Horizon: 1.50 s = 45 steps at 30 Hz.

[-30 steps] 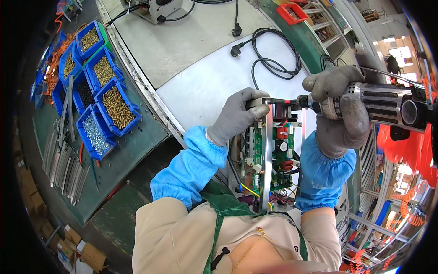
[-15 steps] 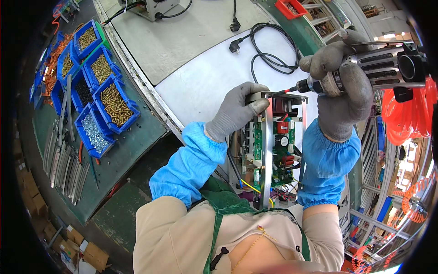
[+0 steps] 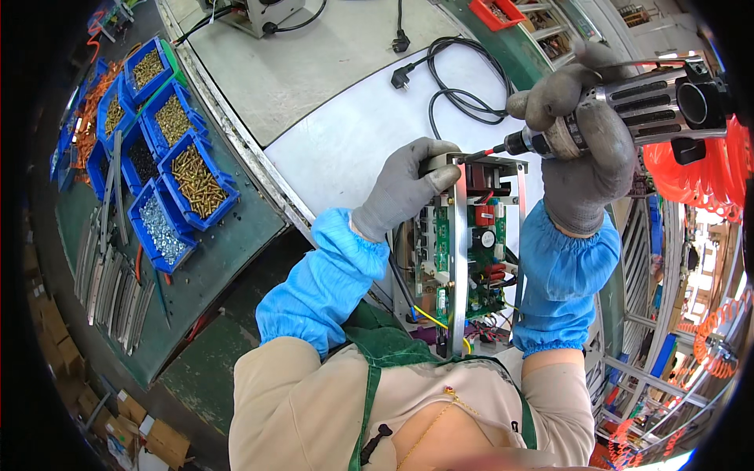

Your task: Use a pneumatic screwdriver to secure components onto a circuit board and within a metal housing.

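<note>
My right hand (image 3: 585, 169), in a grey glove, is wrapped around a power screwdriver (image 3: 640, 110) held sideways. Its red-collared bit points left and meets the upper corner of an open metal frame (image 3: 458, 259). Pinched at that same corner is my left hand (image 3: 404, 187), also gloved, with the thumb on the near face. Inside the frame sit green circuit boards (image 3: 477, 302) with red and black components and a yellow wire. Whatever screw may be under the bit is too small to make out.
Blue bins (image 3: 196, 179) of screws and small fasteners stand on the green bench at left, beside loose metal strips (image 3: 118, 286). A coiled black power cable (image 3: 471, 102) lies on the white table beyond the frame. Red coiled hose (image 3: 699, 177) hangs at right; a red tray (image 3: 496, 12) sits farther back.
The power screwdriver and my right hand have shifted slightly left and tilted a little, its rear end rising. My left hand keeps its hold on the frame, which has barely moved.
</note>
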Available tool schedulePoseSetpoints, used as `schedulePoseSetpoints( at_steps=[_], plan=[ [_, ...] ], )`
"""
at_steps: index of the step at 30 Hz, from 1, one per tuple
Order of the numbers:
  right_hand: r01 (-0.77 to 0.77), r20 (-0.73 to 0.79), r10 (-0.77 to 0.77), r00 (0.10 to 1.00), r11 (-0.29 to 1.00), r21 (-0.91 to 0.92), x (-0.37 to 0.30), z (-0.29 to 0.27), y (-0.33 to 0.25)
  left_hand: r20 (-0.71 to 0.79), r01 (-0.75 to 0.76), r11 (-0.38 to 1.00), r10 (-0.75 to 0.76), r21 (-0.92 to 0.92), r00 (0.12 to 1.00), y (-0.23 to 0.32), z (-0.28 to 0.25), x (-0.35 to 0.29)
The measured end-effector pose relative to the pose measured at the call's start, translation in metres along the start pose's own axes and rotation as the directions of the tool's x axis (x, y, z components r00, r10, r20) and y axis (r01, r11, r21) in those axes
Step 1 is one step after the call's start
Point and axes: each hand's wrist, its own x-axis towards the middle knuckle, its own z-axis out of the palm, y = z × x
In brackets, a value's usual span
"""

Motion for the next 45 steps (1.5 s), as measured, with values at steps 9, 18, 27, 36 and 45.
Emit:
schedulePoseSetpoints(
  at_steps=[9,18,27,36,45],
  plan=[
    [-0.026,-0.011,0.026,1.000,1.000,0.016,0.000,-0.002,-0.002,0.009,0.009,0.999,-0.010,0.050,1.000,0.007,0.001,-0.001],
    [0.180,-0.038,-0.180,0.983,0.984,-0.020,0.001,-0.055,-0.069,-0.186,0.041,0.872,0.058,0.488,0.981,-0.003,-0.034,-0.064],
    [0.217,-0.240,-0.236,0.942,0.971,-0.104,-0.162,-0.101,-0.177,0.483,-0.338,0.345,-0.589,0.875,0.649,-0.081,-0.001,-0.179],
    [0.127,-0.455,-0.274,0.847,0.936,-0.327,-0.346,-0.088,-0.266,0.757,-0.554,0.603,-0.132,0.573,0.639,-0.140,0.053,-0.171],
    [-0.109,-0.649,-0.256,0.717,0.878,-0.466,-0.427,-0.032,-0.295,0.752,-0.554,0.517,-0.535,0.652,0.385,-0.149,0.105,-0.116]
  ],
)
